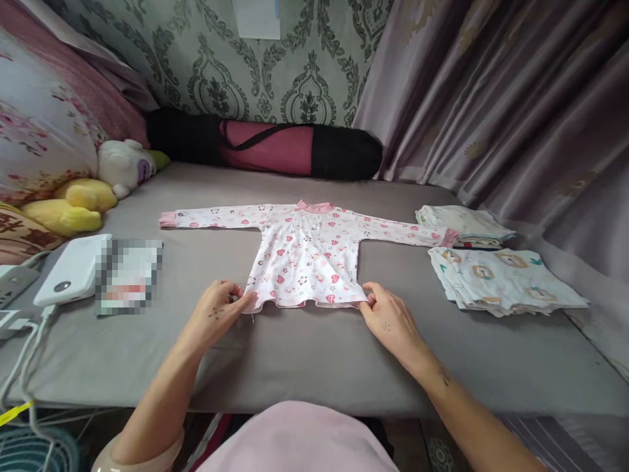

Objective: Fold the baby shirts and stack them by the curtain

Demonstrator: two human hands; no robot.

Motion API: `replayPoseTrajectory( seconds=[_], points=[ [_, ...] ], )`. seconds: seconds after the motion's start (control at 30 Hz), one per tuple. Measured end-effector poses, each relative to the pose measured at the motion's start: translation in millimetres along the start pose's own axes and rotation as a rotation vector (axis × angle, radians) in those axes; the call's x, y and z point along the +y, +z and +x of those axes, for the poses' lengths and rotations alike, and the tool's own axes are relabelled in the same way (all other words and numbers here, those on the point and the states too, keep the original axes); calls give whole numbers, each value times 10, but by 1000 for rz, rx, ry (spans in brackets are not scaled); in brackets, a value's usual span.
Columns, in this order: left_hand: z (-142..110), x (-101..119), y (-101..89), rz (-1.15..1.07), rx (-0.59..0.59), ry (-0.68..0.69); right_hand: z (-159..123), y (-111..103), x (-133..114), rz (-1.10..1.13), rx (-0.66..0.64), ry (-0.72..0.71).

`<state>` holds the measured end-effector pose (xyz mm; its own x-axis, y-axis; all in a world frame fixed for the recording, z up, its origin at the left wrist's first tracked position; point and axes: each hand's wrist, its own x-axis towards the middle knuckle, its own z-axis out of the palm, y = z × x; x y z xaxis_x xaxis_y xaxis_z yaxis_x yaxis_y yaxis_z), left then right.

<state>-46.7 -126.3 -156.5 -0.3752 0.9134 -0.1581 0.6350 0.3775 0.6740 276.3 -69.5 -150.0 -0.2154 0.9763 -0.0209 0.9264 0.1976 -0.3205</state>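
A small white long-sleeved shirt (309, 255) with pink hearts lies spread on the grey surface, collar away from me and both sleeves stretched sideways. Its collar and cuffs are pink. My left hand (221, 305) is closed, pinching the left corner of the bottom hem. At the opposite hem corner, my right hand (388, 318) also pinches the fabric between thumb and fingers. The hem between them looks slightly wavy. The right cuff reaches the edge of the folded clothes.
Folded clothes with lion prints (511, 282) lie at the right, with another folded pile (464, 223) behind. A white power bank (73, 269) and a blurred packet (130, 275) lie left. Plush toys (125, 167) and a long black-and-red bag (268, 145) sit farther back.
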Motion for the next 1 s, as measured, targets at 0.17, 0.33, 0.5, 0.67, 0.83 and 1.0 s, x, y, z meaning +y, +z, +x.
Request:
replayPoseTrajectory(
  seconds=[0.17, 0.33, 0.5, 0.67, 0.83, 1.0],
  points=[
    [0, 125, -130, -499, -86, -111, -38, -229, -44, -219, 194, -130],
    [70, 24, -259, -479, -88, -170, -90, -274, -7, -295, 167, -319],
    [159, -237, -334, -177, -218, -105, -67, -173, 133, -119, 48, -260],
    [157, -134, -318, 242, 63, 210, 98, -108, 169, 219, -91, 8],
    [89, 479, 69, 231, -114, 576, 154, -60, 93, 243, -84, -8],
    [-135, 1089, 636, 206, -304, 942, 145, -176, 47, 624, -365, 192]
  ],
)
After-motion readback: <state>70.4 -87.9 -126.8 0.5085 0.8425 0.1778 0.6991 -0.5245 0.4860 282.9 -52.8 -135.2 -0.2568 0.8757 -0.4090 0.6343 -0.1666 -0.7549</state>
